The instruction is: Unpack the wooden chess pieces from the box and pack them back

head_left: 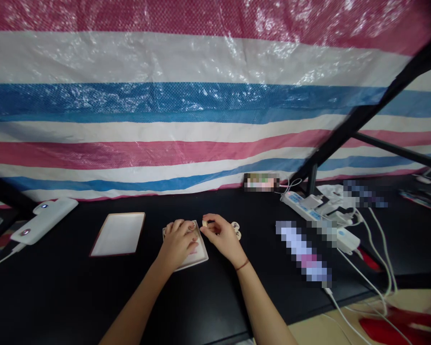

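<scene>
An open shallow box (196, 260) with a pale inside lies on the black table, tilted slightly in view. Over it rests my left hand (179, 242), fingers apart and bent, touching the round Chinese chess pieces (191, 226) at its far side; the hand hides much of the inside. Just off the box's right edge, my right hand (222, 237) pinches one light wooden Chinese chess piece (204, 223) between thumb and fingers. More round pieces with dark characters (236, 225) lie on the table, partly behind my right hand.
Left of the box is its lid (119, 235), white inside up. A white device (45, 221) with a cable stands far left. To the right are a blurred-out phone (303, 251), a power strip (303, 203) with chargers, and loose white cables (384, 249). Striped sheeting (165, 153) hangs behind.
</scene>
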